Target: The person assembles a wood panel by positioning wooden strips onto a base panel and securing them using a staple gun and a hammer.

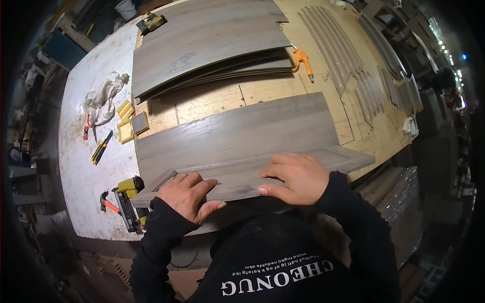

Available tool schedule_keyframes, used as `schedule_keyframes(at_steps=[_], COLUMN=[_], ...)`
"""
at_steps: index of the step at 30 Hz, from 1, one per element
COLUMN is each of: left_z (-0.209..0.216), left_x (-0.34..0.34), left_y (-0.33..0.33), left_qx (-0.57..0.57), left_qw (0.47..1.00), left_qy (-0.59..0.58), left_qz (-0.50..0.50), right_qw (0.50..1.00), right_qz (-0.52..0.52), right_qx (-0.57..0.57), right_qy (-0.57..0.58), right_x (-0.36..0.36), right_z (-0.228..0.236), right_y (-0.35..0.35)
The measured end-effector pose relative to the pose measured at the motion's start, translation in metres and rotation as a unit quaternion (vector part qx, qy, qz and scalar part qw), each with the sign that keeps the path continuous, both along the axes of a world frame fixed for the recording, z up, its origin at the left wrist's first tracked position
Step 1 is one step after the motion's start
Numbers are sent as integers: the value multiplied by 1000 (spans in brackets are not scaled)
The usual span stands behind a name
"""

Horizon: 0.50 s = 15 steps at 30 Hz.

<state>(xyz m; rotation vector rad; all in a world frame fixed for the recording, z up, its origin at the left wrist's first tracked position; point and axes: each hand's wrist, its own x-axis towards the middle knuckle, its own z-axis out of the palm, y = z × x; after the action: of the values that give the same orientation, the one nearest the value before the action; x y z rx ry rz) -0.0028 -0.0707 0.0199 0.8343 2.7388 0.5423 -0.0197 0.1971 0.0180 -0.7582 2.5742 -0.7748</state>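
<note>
A grey wood-grain frame piece (242,182), like a framed cabinet panel, spans the near edge of the table. My left hand (184,197) grips its near edge toward the left end, fingers bent over the top and thumb at the front. Further right, my right hand (297,178) holds the same edge, thumb low and fingers curled over the top. Behind it a flat grey board (242,131) lies on the table. Close to my left hand are a green-and-black nail gun (130,194) and a hammer (110,204) with an orange-red handle.
A stack of grey boards (212,45) lies at the back, with another nail gun (151,22) at its left corner. An orange air blow gun (302,61) sits beside it. Left are a crumpled rag (105,98), utility knife (102,147) and yellow blocks (125,130); right, long strips (331,45).
</note>
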Motion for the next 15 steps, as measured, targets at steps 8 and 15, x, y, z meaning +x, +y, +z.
schedule_keyframes(at_steps=[8, 15], left_z=[-3, -7], left_x=[1, 2], left_y=[8, 7], left_qx=[-16, -24], left_qw=[999, 996], left_qy=[44, 91], left_qz=[-6, 0], right_qw=[999, 996], right_qz=[-23, 13], right_qx=[28, 51], right_qy=[3, 78], right_x=[3, 3], right_z=[4, -1], right_y=[-9, 26])
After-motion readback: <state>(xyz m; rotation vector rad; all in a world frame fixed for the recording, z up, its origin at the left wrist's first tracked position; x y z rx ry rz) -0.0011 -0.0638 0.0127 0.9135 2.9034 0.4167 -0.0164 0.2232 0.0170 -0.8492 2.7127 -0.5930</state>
